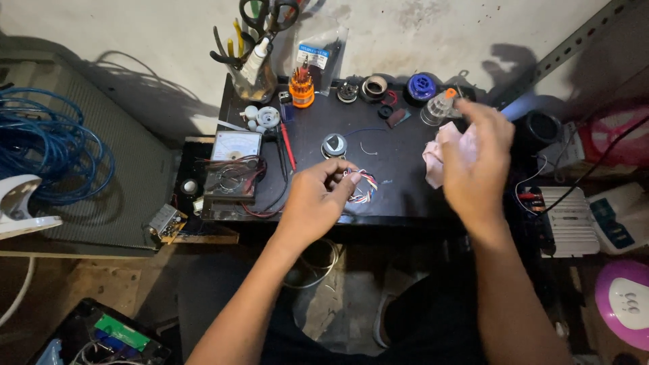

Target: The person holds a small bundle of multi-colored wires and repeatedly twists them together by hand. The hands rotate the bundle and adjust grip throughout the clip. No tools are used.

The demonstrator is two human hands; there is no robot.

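Note:
My left hand (pixel 316 197) rests at the front of a small black table (pixel 399 196) and pinches a small part with a bundle of coloured wires (pixel 365 185). My right hand (pixel 477 162) is raised over the table's right side. Its fingertips grip a small clear bottle with an orange cap (pixel 438 108), tilted. A crumpled pale pink cloth (pixel 439 154) lies under that hand, and whether the hand also holds it I cannot tell. A round grey knob-like part (pixel 334 144) sits just beyond my left hand.
An analogue multimeter (pixel 233 167) with red and black leads lies at the table's left. A jar of pliers and scissors (pixel 255 61), an orange screwdriver set (pixel 301 88) and round parts line the back edge. Blue cable coils (pixel 47 152) lie far left; white devices (pixel 574 220) sit right.

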